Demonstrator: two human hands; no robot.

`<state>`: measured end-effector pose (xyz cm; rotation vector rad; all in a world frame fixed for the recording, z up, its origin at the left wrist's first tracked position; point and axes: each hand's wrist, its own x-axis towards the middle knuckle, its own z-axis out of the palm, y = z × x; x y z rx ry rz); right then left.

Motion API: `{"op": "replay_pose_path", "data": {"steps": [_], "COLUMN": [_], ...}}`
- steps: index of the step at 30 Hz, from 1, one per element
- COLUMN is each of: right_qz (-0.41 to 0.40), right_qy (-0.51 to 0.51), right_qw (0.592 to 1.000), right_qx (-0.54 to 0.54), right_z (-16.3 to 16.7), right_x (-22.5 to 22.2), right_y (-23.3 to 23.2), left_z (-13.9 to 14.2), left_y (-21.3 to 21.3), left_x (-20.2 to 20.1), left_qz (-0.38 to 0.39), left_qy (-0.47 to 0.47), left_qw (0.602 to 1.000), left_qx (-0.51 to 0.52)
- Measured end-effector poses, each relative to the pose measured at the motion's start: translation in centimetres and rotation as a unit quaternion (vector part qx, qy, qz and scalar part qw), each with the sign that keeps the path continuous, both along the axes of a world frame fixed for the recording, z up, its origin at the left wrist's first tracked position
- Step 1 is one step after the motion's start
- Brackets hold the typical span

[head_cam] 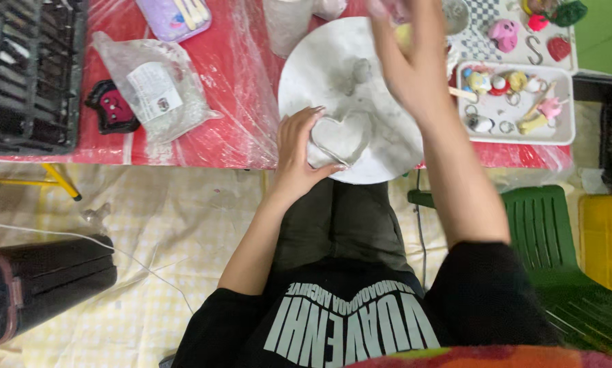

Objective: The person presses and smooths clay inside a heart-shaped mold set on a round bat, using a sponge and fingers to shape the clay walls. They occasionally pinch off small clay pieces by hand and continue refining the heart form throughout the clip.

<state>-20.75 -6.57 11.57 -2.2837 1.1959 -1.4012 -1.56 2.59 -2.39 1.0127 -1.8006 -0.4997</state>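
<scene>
Craft workshop: plastic-covered table (203, 82), tray of small charms (517, 102), floor sheeting (183, 225)

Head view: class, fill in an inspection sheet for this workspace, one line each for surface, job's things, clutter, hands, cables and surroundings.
Surface: red table under clear plastic sheeting.
Job's things: heart-shaped mould on a round white board, smeared grey.
Clutter: clear plastic bag; white tray of small colourful figures; dark heart-shaped piece; lilac box.
Hands: left hand grips the mould's edge; right hand is raised above the board, blurred, contents unclear.
Cables: thin white cable across the floor.
Surroundings: checked floor cloth, green chair, black crate.
</scene>
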Motion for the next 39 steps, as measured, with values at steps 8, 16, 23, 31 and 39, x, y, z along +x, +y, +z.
{"op": "replay_pose_path", "data": {"steps": [8, 16, 23, 31, 39], "right_qz": [-0.048, -0.010, -0.068, -0.090, -0.057], "right_qy": [-0.237, -0.324, -0.235, -0.233, -0.312], "right_qw": [0.944, 0.928, 0.952, 0.954, 0.939], "right_qx": [0.226, 0.183, 0.181, 0.167, 0.134], "right_z": [-11.2, -14.6, -15.4, -16.0, -13.8], "right_x": [-2.4, -0.2, 0.2, 0.5, -0.3], "right_y": [15.9, 18.5, 18.8, 18.9, 18.4], "left_z": [-0.1, -0.2, -0.2, -0.1, -0.4], "left_y": [3.6, 4.7, 4.6, 4.8, 5.0], "left_x": [-3.7, -5.9, -6.1, -6.0, -6.7], "left_qz": [0.104, 0.156, 0.160, 0.153, 0.167], "left_qy": [-0.050, -0.052, -0.047, -0.042, -0.043], "left_qw": [0.993, 0.986, 0.986, 0.987, 0.984], "left_qx": [0.034, 0.039, 0.031, 0.039, 0.051]}}
